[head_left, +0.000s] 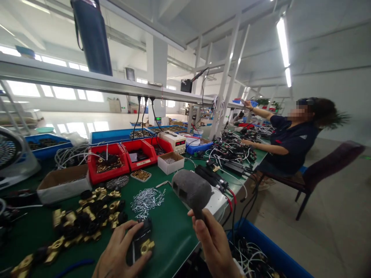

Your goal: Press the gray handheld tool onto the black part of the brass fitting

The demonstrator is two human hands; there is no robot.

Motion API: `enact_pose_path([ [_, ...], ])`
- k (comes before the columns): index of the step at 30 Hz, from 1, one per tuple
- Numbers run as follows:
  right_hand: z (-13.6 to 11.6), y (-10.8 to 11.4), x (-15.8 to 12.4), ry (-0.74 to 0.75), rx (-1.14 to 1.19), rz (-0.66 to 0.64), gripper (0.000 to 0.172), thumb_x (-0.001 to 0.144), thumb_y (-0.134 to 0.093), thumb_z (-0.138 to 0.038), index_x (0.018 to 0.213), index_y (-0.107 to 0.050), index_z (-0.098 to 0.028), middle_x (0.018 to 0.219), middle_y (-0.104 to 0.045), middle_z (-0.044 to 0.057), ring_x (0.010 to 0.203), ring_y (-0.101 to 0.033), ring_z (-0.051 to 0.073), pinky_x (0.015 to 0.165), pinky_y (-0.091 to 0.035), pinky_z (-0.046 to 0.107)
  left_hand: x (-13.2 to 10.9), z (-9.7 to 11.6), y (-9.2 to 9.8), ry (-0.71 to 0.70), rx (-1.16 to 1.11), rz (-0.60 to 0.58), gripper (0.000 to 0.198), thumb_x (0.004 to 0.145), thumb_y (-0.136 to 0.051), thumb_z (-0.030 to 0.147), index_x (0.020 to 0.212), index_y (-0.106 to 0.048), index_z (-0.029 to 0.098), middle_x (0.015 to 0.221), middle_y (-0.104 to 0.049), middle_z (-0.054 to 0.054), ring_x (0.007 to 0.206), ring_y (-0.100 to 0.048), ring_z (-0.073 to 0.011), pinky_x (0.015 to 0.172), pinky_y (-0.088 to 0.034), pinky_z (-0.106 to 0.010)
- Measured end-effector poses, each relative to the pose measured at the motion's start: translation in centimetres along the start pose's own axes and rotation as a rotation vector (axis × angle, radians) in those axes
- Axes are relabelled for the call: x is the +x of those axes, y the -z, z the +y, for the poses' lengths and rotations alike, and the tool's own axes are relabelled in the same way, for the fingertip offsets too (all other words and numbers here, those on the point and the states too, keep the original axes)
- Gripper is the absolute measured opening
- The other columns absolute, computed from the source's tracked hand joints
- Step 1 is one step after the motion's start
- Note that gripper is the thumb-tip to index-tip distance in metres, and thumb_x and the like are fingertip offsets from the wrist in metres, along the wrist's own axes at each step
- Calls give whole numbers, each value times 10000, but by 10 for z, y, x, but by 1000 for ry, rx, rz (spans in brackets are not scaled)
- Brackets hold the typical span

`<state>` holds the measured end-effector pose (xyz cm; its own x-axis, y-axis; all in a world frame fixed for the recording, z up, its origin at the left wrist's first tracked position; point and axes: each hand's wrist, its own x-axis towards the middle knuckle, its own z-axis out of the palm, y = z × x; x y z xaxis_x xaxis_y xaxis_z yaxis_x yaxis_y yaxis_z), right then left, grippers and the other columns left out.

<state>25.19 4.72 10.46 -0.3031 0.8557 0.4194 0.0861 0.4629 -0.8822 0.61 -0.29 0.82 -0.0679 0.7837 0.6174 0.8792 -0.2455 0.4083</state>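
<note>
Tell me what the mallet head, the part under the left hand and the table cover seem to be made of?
Mallet head: probably rubber, dull grey and scuffed, without shine. Part under the left hand: the valve part has a glossy black body, likely plastic, and a yellow fitting with a metallic gleam, probably brass. Table cover: a green mat, smooth and slightly shiny, perhaps rubber or vinyl.
</note>
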Motion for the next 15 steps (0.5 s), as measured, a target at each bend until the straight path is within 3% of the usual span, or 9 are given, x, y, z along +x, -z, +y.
enact_pose_path([
  [4, -2, -1, -2, 15, -64, 6, 354, 978, -413, -474, 1110, -556, -178, 734, -521, 7, 624, -481, 117, 550, -384, 215, 1, 6, 0, 44, -34, 18, 424, 780, -641, 390, 1184, -570, 278, 1165, -576, -50, 1053, -602, -238, 886, -560, -375],
  [7, -12, -3, 1, -24, -138, 66, 363, 962, -424, -500, 1049, -586, -187, 661, -501, -13, 573, -459, 113, 522, -357, 215, 1, 3, -2, 21, -42, 26, 428, 778, -644, 379, 1185, -567, 269, 1159, -580, -57, 1055, -602, -240, 891, -557, -366],
  [15, -27, 4, 4, 10, -289, 66, 311, 951, -453, -467, 1034, -608, -211, 801, -626, 9, 761, -611, 153, 617, -464, 190, 2, 4, 0, -7, -5, 24, 468, 781, -634, 367, 1224, -547, 246, 1164, -582, -71, 1044, -612, -238, 875, -565, -341],
])
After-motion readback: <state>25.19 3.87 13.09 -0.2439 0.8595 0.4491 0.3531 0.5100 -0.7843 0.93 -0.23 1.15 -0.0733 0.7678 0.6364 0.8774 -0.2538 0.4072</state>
